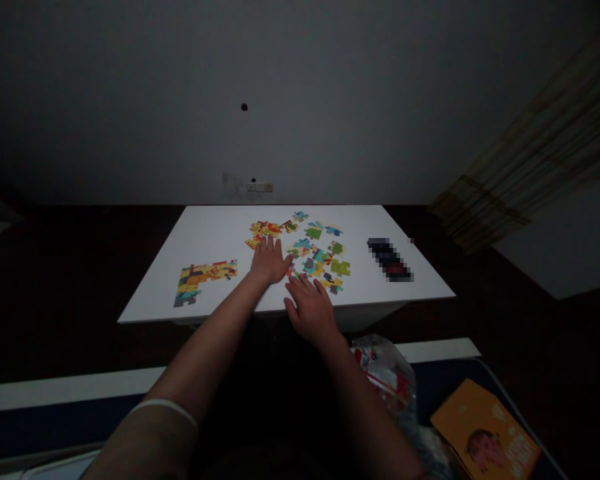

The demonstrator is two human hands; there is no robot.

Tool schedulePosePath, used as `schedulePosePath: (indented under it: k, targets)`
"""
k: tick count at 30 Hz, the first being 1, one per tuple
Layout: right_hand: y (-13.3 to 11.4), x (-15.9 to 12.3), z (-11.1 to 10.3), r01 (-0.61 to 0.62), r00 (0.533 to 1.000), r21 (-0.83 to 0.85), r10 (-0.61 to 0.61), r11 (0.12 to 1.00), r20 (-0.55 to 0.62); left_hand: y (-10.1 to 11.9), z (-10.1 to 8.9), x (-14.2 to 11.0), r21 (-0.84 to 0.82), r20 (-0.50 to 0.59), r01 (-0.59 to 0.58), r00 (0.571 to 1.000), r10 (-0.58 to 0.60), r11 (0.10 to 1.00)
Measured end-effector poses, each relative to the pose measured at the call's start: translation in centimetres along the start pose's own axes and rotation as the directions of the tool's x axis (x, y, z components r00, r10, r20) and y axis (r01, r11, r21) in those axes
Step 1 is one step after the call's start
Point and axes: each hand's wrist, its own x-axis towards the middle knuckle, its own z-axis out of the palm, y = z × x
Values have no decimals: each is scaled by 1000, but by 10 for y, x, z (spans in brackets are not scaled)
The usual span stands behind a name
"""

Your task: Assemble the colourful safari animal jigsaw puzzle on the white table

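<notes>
My left hand (270,260) lies with its fingers spread on the white table, its fingertips at a cluster of yellow and red jigsaw pieces (265,229). Close to the table's front edge is my right hand (310,303), fingers stretched out beside the nearest loose pieces. Several green, blue and yellow jigsaw pieces (340,267) are scattered in front of it and to its right. To the left, a joined corner section of the puzzle (196,275) forms an L shape. Whatever is under my palms is hidden.
The white table (153,280) stands against a grey wall. A dark, pixelated object (390,259) lies at its right. Nearer me are a clear plastic bag (387,373) and an orange box or book (485,430). A curtain (525,153) hangs at the right.
</notes>
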Motion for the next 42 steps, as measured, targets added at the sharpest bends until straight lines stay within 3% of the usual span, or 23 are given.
schedulePosePath:
  k: [5, 9, 13, 20, 27, 42]
  targets:
    - [21, -2, -12, -96, 994, -94, 89, 991, -69, -1, -6, 7, 4, -23, -69, 997, 69, 998]
    - [42, -4, -16, -270, 963, -209, 262, 940, -68, -7, -12, 25, 12, -100, 15, 995, -13, 1000]
    - [58, -2, -12, -355, 926, -280, 377, 892, 24, -10, -13, 42, 4, -63, 94, 994, -93, 996]
    - [79, 13, -8, -324, 927, -294, 363, 899, 90, -1, -7, 48, 13, -13, 89, 996, -89, 996]
    - [97, 27, -12, -291, 933, -276, 336, 916, 130, 6, -2, 43, -24, -31, 87, 996, -88, 996]
    - [97, 25, -12, -288, 938, -269, 328, 919, 117, 19, -3, 16, -84, -66, 49, 996, -54, 995]
